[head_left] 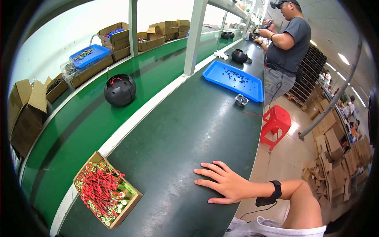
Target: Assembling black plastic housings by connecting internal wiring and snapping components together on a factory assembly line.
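Observation:
My right hand lies palm down on the dark green worktop, fingers spread and nothing held. A black band is round that wrist. My left hand is out of the picture. To the left of my right hand, at the near end of the worktop, is an open cardboard box of green cylindrical batteries with tangled red leads. Further up the worktop are a small square speaker with a red wire and a blue tray of small black parts.
A round black shell with red wires sits on the green conveyor belt. Another black shell and white gloves lie beyond the tray. Metal posts rise along the belt. A red stool and a standing co-worker are at right.

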`<control>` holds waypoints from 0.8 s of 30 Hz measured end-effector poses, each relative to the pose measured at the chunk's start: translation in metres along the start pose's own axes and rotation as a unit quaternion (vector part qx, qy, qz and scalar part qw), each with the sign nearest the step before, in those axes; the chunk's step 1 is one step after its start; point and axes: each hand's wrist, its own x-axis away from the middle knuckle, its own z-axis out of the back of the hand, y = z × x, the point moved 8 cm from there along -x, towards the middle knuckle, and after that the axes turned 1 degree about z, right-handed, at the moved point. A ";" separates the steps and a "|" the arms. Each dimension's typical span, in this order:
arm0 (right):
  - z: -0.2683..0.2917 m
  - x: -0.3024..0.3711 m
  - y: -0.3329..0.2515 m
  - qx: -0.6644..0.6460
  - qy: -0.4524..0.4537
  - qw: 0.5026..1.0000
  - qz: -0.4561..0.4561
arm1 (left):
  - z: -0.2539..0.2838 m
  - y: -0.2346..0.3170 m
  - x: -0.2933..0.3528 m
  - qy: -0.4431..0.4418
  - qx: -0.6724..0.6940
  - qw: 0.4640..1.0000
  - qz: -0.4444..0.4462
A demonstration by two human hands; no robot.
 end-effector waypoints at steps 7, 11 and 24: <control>0.001 0.000 0.002 -0.003 -0.005 1.000 -0.007 | -0.008 0.000 0.002 -0.027 0.019 0.999 -0.010; 0.001 -0.002 0.001 0.002 -0.007 1.000 -0.004 | -0.014 0.000 0.005 -0.043 0.029 0.999 -0.014; -0.001 -0.004 0.003 -0.005 -0.007 1.000 -0.007 | -0.035 0.000 0.002 -0.081 0.066 0.994 -0.029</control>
